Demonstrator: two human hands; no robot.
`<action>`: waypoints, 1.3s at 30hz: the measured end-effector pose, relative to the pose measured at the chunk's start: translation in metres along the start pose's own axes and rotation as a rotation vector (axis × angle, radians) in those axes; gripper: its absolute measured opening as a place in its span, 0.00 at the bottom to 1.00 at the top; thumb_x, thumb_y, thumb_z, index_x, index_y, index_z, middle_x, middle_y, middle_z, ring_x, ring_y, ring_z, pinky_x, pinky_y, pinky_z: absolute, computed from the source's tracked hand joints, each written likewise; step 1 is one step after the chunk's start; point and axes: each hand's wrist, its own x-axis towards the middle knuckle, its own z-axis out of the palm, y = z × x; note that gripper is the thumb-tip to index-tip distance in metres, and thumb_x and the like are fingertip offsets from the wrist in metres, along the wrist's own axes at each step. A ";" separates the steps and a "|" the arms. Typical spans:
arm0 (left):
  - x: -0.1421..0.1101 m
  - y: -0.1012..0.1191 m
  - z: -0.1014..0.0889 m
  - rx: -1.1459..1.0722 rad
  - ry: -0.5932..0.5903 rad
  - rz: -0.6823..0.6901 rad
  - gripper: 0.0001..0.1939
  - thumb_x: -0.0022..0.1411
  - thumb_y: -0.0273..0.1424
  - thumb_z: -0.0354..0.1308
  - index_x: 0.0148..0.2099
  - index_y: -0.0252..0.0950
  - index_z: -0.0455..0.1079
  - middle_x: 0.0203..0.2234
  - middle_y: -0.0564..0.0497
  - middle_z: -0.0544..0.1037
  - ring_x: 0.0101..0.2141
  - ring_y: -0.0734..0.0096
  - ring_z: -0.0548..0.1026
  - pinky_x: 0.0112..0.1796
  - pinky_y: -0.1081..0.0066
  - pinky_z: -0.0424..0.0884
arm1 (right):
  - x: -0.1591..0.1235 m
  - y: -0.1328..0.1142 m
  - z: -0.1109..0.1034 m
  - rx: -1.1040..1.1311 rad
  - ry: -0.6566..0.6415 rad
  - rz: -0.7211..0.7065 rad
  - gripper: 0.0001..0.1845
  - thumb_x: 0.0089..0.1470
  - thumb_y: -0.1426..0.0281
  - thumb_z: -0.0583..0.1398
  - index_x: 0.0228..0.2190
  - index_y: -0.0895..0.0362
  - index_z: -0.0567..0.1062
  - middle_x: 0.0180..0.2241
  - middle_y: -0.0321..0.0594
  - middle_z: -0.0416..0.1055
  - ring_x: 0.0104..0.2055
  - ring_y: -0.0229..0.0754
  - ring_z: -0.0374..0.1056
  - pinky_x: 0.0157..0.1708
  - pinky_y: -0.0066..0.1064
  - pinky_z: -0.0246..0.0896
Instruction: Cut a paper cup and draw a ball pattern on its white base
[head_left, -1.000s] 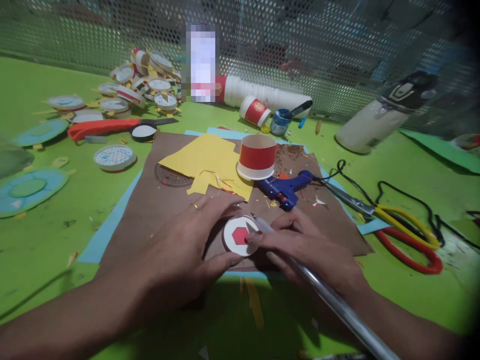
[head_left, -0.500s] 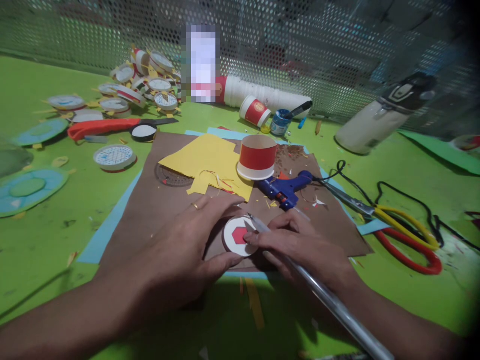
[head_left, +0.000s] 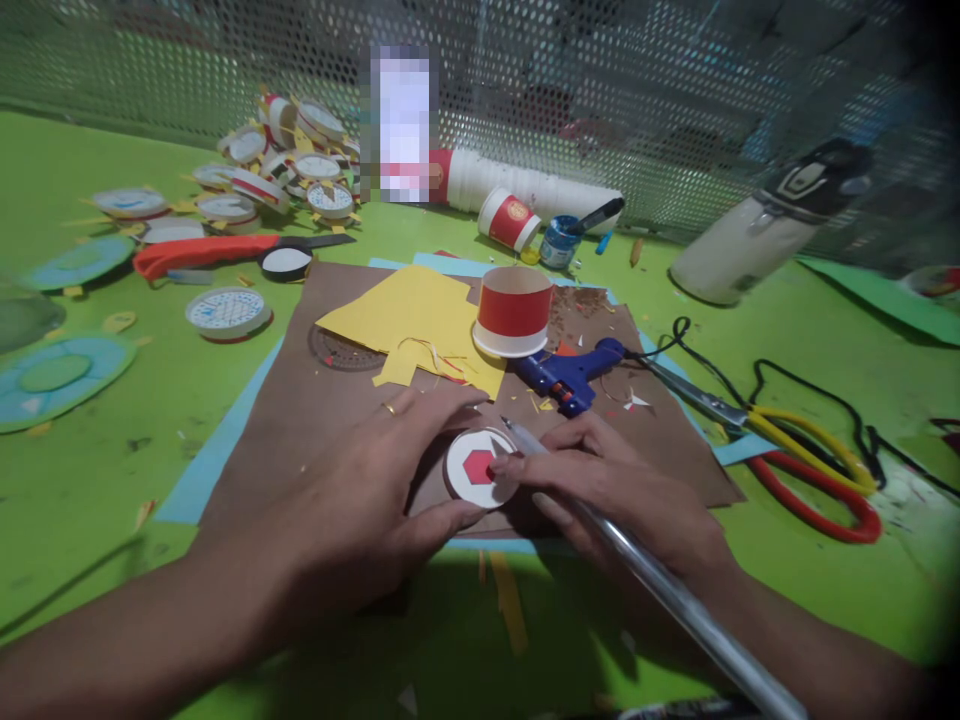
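A small white disc (head_left: 462, 482) with a red hexagon (head_left: 476, 467) at its centre lies on brown paper in front of me. My left hand (head_left: 375, 470) curves around its left side, thumb at the near edge and fingers at the far edge. A clear-barrelled pen (head_left: 652, 560) is held in my right hand (head_left: 607, 480), its tip just beyond the disc's far right edge. My right thumb and fingertip meet over the hexagon's right side, where a small pale pointed piece (head_left: 496, 447) shows; I cannot tell what it is.
Beyond the disc are yellow paper (head_left: 405, 310), a red-and-white cup piece (head_left: 514, 310) and a blue glue gun (head_left: 574, 375). Scissors (head_left: 817, 450) and a bottle (head_left: 757, 240) stand to the right. Leftward are an orange-handled cutter (head_left: 210, 252) and a pile of decorated discs (head_left: 315, 165).
The pen tip has shifted slightly up and to the right, away from the disc's rim. My left hand and the disc stay nearly in place.
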 end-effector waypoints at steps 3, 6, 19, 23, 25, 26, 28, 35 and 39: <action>0.001 0.000 0.000 0.006 0.006 0.010 0.29 0.61 0.38 0.63 0.61 0.49 0.59 0.54 0.50 0.75 0.51 0.54 0.75 0.45 0.58 0.74 | 0.001 0.000 -0.002 0.040 0.031 0.023 0.12 0.63 0.72 0.59 0.43 0.50 0.81 0.33 0.38 0.72 0.32 0.36 0.73 0.31 0.25 0.71; 0.001 0.002 -0.001 -0.016 0.004 -0.012 0.29 0.60 0.39 0.63 0.62 0.47 0.60 0.54 0.50 0.75 0.51 0.54 0.75 0.46 0.56 0.74 | -0.001 -0.004 -0.009 0.122 0.153 0.056 0.13 0.63 0.73 0.59 0.46 0.50 0.78 0.37 0.37 0.78 0.38 0.38 0.75 0.39 0.28 0.72; 0.004 0.006 -0.005 0.045 -0.037 0.097 0.11 0.65 0.37 0.58 0.48 0.40 0.70 0.40 0.49 0.79 0.39 0.60 0.76 0.37 0.62 0.72 | -0.001 -0.004 -0.015 0.345 0.097 0.470 0.11 0.63 0.56 0.59 0.40 0.47 0.79 0.31 0.31 0.79 0.34 0.36 0.77 0.36 0.25 0.73; 0.004 0.006 -0.007 0.060 -0.059 0.145 0.12 0.66 0.37 0.57 0.48 0.37 0.71 0.45 0.46 0.80 0.41 0.59 0.77 0.39 0.62 0.72 | -0.001 -0.003 -0.015 0.346 0.065 0.445 0.12 0.64 0.57 0.59 0.40 0.48 0.79 0.32 0.32 0.78 0.35 0.35 0.77 0.36 0.24 0.72; 0.003 0.005 -0.007 0.069 -0.052 0.177 0.09 0.67 0.35 0.56 0.45 0.36 0.72 0.47 0.44 0.80 0.43 0.59 0.77 0.40 0.62 0.72 | -0.001 -0.003 -0.015 0.337 0.058 0.439 0.12 0.64 0.57 0.59 0.39 0.49 0.78 0.33 0.33 0.78 0.35 0.35 0.77 0.36 0.23 0.72; 0.003 0.004 -0.007 0.075 -0.050 0.196 0.08 0.67 0.35 0.56 0.43 0.36 0.72 0.48 0.44 0.80 0.45 0.59 0.77 0.42 0.62 0.72 | -0.001 -0.003 -0.016 0.333 0.056 0.437 0.11 0.64 0.57 0.58 0.39 0.49 0.78 0.33 0.33 0.79 0.35 0.35 0.77 0.35 0.23 0.72; 0.003 0.003 -0.007 0.085 -0.044 0.224 0.06 0.67 0.34 0.57 0.41 0.37 0.72 0.50 0.45 0.79 0.48 0.59 0.76 0.45 0.62 0.71 | -0.001 -0.003 -0.017 0.328 0.050 0.426 0.11 0.65 0.58 0.58 0.39 0.49 0.78 0.32 0.32 0.79 0.34 0.35 0.76 0.34 0.22 0.72; 0.004 0.007 -0.008 0.090 -0.071 0.203 0.06 0.67 0.33 0.56 0.40 0.37 0.72 0.50 0.45 0.79 0.51 0.59 0.75 0.49 0.61 0.71 | -0.003 -0.003 -0.017 0.289 0.064 0.352 0.09 0.64 0.62 0.59 0.40 0.50 0.79 0.33 0.35 0.79 0.33 0.39 0.77 0.34 0.28 0.74; 0.004 0.007 -0.007 0.052 -0.074 0.169 0.06 0.66 0.34 0.56 0.42 0.38 0.72 0.47 0.46 0.80 0.47 0.58 0.76 0.48 0.58 0.71 | -0.004 -0.002 -0.012 0.226 0.143 0.303 0.07 0.62 0.67 0.61 0.40 0.50 0.80 0.34 0.35 0.80 0.34 0.39 0.77 0.36 0.28 0.74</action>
